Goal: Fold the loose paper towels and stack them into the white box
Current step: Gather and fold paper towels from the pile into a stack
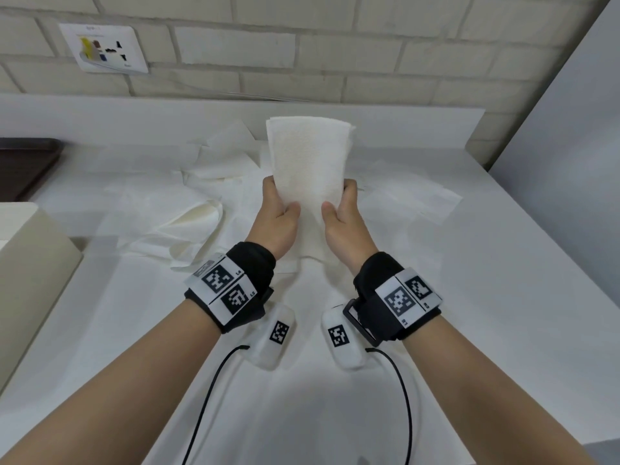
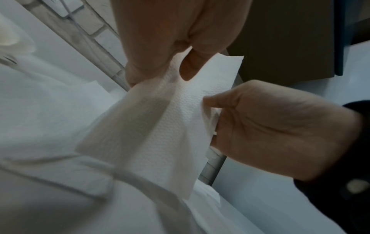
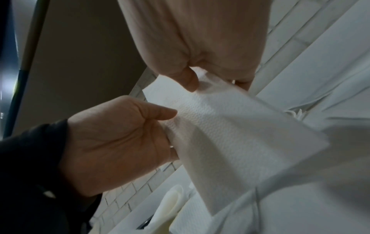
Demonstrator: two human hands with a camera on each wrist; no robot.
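A folded white paper towel stands upright above the table's middle, held by both hands at its lower end. My left hand pinches its left edge, thumb in front and fingers behind. My right hand pinches the right edge the same way. The left wrist view shows the towel hanging from my left hand, with the right hand beside it. The right wrist view shows the towel between my right hand and left hand. The white box sits at the left edge, partly out of view.
Several loose paper towels lie spread and crumpled over the white table, some behind the hands and some to the right. A dark tray sits far left. A brick wall backs the table, and a pale panel stands on the right.
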